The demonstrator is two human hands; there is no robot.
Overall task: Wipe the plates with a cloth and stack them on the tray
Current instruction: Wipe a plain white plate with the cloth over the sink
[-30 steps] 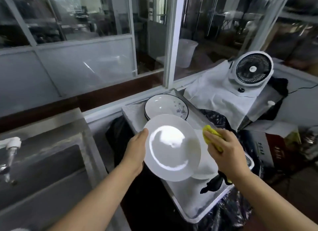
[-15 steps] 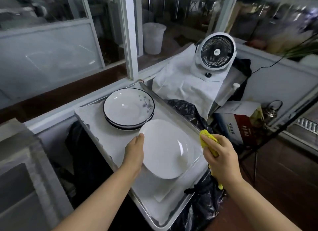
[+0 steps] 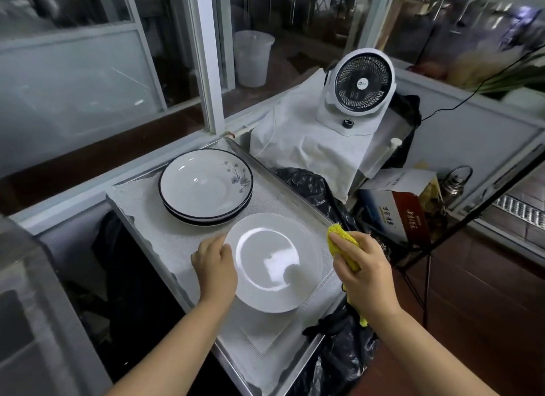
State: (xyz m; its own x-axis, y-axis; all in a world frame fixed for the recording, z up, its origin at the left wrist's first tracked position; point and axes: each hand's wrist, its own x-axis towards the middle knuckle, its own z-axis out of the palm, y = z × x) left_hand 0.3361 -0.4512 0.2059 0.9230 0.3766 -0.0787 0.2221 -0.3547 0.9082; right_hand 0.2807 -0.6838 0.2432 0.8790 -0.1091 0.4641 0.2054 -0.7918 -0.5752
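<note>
Resting flat on the lined metal tray [image 3: 141, 215], the plain white round ceramic plate [image 3: 272, 263] sits just in front of a stack of dark-rimmed white plates with a blue floral sprig [image 3: 205, 186]. It looks stiff, glossy and probably slippery, and it would chip if knocked, so the rim is the sensible place to take hold, thumb above and fingers beneath. The left hand [image 3: 215, 266] curls at the plate's left rim, its fingers bent and touching the edge; whether they reach underneath I cannot tell. The right hand [image 3: 365, 273] hovers just off the plate's right edge, above the tray's side, wrist cocked, its fingers bunched around a soft yellow cloth [image 3: 343, 238] that should crumple freely.
</note>
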